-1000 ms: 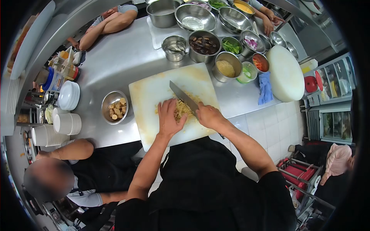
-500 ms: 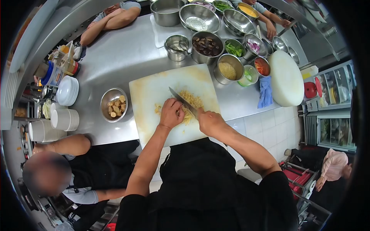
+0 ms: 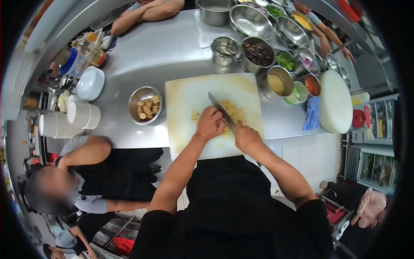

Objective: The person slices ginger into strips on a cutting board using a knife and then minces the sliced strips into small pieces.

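A white cutting board (image 3: pixel 183 93) lies in front of me on the steel counter. My right hand (image 3: pixel 248 137) grips a knife (image 3: pixel 219 107), its blade pointing away and to the left over the board. Against the blade's left side my left hand (image 3: pixel 211 122) is closed, fingers curled down on pale yellow ginger; the fingers mostly hide what they pinch. Finely chopped ginger (image 3: pixel 235 111) is heaped right of the blade, and a few bits lie left of my left hand. A steel bowl (image 3: pixel 133 102) with chunks of ginger root (image 3: pixel 148 108) stands left of the board.
Steel pots and bowls of cut ingredients (image 3: pixel 258 54) crowd the back right. A blue cloth (image 3: pixel 311 113) and a round white board (image 3: pixel 335 101) are at the right. White plates (image 3: pixel 90 83) and stacked bowls (image 3: pixel 84 114) stand left. A co-worker (image 3: pixel 92 153) leans at the left edge.
My view has turned, so the board and counter sit farther right in the picture. Both hands remain at the knife and ginger, and the knife stays in my right hand.
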The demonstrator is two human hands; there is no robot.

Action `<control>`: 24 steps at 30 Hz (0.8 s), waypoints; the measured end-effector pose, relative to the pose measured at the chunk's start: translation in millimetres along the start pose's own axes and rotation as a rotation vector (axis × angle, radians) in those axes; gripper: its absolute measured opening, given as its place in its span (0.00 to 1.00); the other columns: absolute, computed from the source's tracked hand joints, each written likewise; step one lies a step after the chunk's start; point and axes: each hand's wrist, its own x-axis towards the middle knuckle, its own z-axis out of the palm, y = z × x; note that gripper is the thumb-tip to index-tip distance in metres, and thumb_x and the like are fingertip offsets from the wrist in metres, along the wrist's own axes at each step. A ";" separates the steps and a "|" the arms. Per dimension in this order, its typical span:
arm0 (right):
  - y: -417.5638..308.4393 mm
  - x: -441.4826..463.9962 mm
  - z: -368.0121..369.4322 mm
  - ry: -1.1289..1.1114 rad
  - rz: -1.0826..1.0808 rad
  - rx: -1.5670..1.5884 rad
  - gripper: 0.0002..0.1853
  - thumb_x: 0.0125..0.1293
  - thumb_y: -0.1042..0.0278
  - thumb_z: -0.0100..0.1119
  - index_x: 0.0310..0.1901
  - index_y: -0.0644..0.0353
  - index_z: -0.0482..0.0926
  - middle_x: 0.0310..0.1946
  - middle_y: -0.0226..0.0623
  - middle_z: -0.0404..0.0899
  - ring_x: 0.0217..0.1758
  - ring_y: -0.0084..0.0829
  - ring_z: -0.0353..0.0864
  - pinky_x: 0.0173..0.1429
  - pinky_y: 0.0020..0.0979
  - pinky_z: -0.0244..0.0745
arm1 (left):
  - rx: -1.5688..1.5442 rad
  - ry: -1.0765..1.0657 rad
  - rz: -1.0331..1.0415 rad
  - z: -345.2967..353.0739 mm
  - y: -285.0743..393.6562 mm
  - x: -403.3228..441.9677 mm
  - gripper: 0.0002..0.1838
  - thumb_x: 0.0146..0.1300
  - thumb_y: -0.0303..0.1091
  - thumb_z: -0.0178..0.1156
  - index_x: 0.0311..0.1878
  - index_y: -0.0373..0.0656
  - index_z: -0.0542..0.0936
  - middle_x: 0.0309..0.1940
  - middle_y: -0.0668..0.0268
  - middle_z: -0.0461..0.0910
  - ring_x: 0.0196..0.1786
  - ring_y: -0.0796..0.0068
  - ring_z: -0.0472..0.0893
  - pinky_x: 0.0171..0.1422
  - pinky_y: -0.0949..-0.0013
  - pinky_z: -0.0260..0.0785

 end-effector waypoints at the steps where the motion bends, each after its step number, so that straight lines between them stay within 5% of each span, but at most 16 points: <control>1: -1.9 8.3 8.8 0.041 0.051 0.023 0.16 0.61 0.79 0.47 0.51 0.74 0.70 0.36 0.64 0.83 0.44 0.60 0.85 0.51 0.54 0.78 | -0.016 -0.011 0.017 0.3 -0.8 2.5 0.08 0.45 0.22 0.61 0.30 0.41 0.76 0.32 0.57 0.72 0.37 0.53 0.75 0.41 0.56 0.71; 24: 4.5 16.2 23.2 0.104 0.005 0.069 0.14 0.61 0.77 0.48 0.48 0.72 0.72 0.35 0.63 0.83 0.43 0.58 0.85 0.48 0.53 0.79 | -0.005 -0.027 -0.039 -2.4 1.7 -1.4 0.08 0.44 0.21 0.60 0.29 0.39 0.74 0.32 0.57 0.72 0.38 0.53 0.75 0.41 0.57 0.72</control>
